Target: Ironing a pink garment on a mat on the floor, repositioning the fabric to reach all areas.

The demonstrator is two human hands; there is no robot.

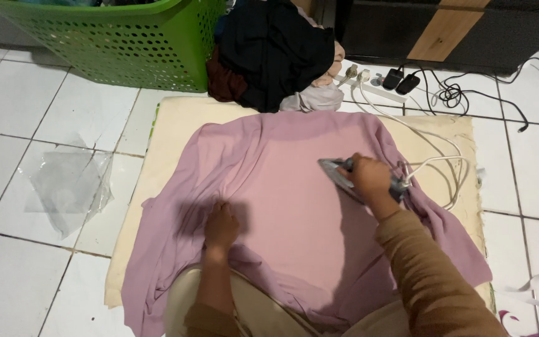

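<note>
Right hand (369,178) gripped grey electric iron (360,180) on mauve cloth (282,206), spread over cream floor pad (176,118). Left hand (221,226) pressed flat, fingers loosely curled, on cloth's near-left part. Ironing mid-pass; next stroke needed cloth held taut.

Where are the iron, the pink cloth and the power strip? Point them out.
iron (335,170): head view, on its pointed front end.
pink cloth (282,187): head view, on its flat middle.
power strip (378,89): head view, on its white body.

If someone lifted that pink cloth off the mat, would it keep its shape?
Probably not: the pink cloth drapes and wrinkles over the cream mat, so it looks floppy and light. The left hand pressing it suggests it may slide under the iron.
</note>
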